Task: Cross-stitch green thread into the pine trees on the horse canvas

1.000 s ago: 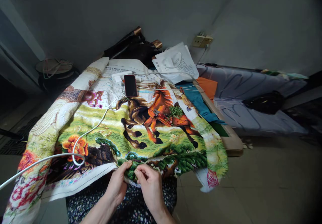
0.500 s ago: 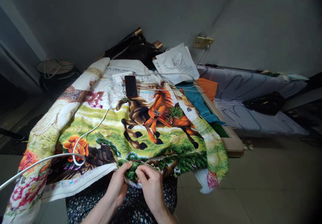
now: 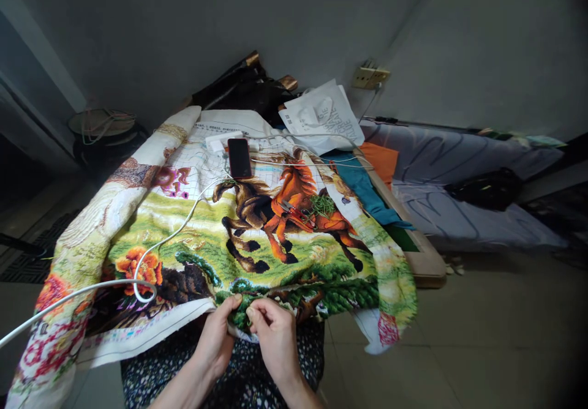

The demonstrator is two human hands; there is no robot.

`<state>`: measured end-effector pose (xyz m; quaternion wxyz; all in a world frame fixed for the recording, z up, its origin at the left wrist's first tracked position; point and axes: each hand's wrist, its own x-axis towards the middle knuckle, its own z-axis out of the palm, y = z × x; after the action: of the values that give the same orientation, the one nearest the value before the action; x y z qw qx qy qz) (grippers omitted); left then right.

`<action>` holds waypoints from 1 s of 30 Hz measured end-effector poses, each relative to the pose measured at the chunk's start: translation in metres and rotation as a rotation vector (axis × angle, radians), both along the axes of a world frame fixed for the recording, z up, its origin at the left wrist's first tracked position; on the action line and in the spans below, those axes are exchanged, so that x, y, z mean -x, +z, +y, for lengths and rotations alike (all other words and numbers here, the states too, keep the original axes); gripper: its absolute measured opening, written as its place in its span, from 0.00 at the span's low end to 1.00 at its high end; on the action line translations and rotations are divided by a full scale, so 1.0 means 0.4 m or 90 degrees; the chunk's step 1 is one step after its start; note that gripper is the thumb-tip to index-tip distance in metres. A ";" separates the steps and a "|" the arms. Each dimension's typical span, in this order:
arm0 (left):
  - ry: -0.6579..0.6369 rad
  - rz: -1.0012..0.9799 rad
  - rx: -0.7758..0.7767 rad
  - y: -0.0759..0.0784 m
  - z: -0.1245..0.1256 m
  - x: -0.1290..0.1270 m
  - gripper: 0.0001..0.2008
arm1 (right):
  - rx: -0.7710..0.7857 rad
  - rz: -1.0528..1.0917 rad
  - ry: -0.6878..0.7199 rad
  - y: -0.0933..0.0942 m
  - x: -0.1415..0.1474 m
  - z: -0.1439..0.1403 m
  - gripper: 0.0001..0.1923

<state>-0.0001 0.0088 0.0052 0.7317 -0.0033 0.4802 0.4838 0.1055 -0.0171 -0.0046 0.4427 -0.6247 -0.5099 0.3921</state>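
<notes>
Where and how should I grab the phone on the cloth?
Probably pinch the phone across its long edges at the closer end, coming from the near side: a short end faces that way, while a white block crowds its far end.

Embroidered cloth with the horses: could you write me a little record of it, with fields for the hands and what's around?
Embroidered cloth: spread out, horses on a green field, left side rolled
Left hand: grips the near edge, thumb on top
Right hand: thumb and forefinger pinched at green stitching; anything between them too small to tell
On the cloth: phone, white cable, green thread tangle
Behind: white paper bag, wall socket
</notes>
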 end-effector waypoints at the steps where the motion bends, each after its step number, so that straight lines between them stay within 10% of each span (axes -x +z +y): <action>1: 0.002 0.001 0.002 0.001 -0.001 0.000 0.13 | 0.005 0.007 -0.001 0.002 0.001 0.000 0.10; 18: -0.024 -0.021 -0.020 0.004 -0.005 0.004 0.15 | 0.105 0.154 -0.036 0.029 0.001 0.019 0.13; 25: -0.058 -0.031 -0.030 0.008 -0.014 0.006 0.17 | -0.036 -0.313 0.136 0.082 -0.034 0.052 0.10; 30: -0.061 -0.041 -0.043 0.016 -0.012 0.009 0.18 | -0.180 -0.164 0.051 0.080 -0.039 0.059 0.13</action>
<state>-0.0038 0.0040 0.0116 0.7690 0.0289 0.4392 0.4636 0.1211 0.0066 0.0273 0.4411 -0.5809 -0.6365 0.2507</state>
